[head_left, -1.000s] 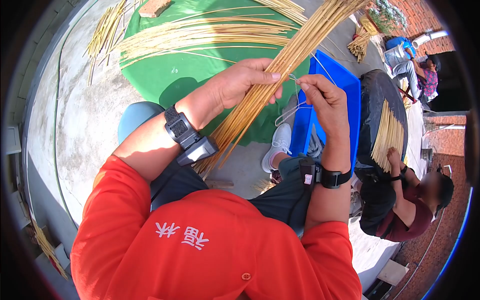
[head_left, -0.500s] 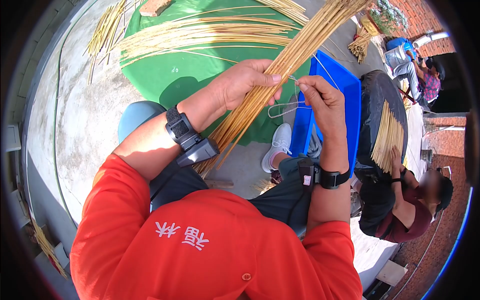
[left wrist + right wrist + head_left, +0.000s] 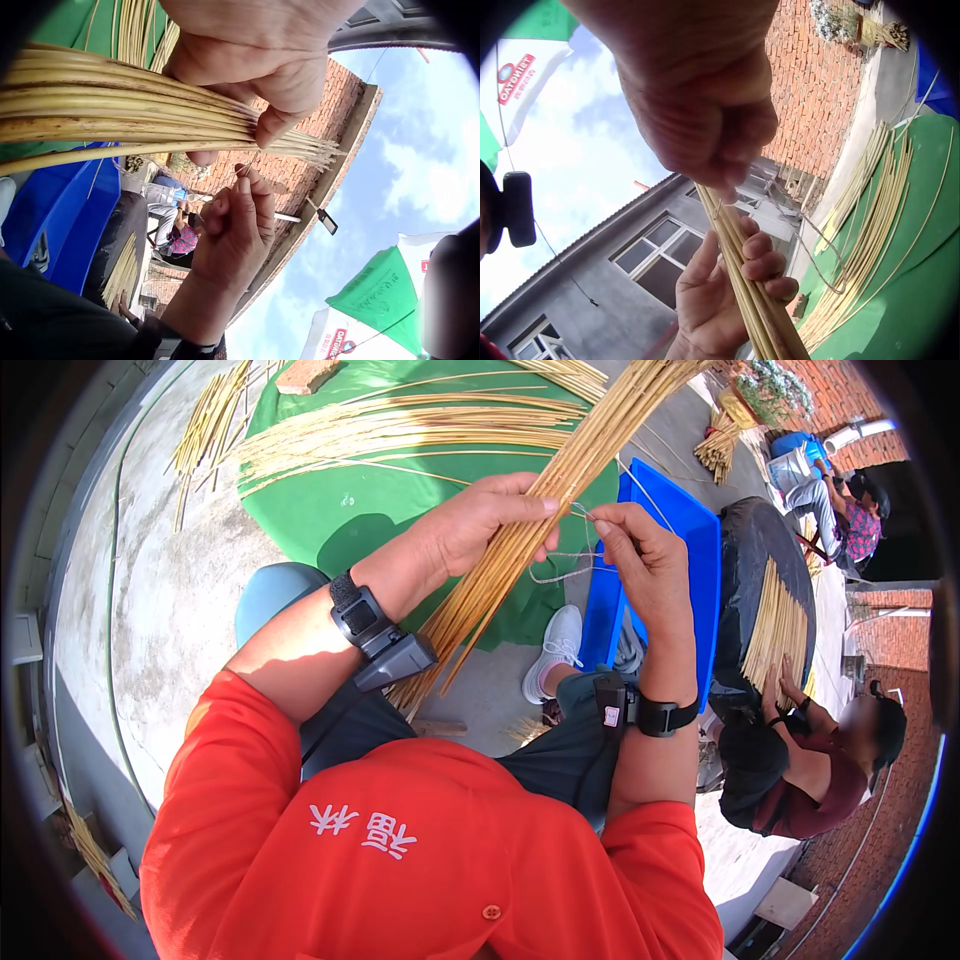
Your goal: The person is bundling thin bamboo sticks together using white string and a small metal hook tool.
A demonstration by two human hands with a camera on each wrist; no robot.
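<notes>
so, stalk bundle (image 3: 480,595) is gathered, held over the green cloth's (image 3: 330,500) right edge. left hand (image 3: 475,528) wrapped round it, right hand (image 3: 648,560) pinching cord (image 3: 560,577) beside it. can't tell if it's knotted; tie looks unfinished. loose stalks (image 3: 430,432) toward the cloth's far edge remain unbundled.

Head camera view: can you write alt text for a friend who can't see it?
A person in a red shirt grips a bundle of straw-coloured stalks in the left hand, while fingers of the right hand pinch a thin cord. More stalks lie on a green surface, near a blue bin; two other people are at the right.
</notes>
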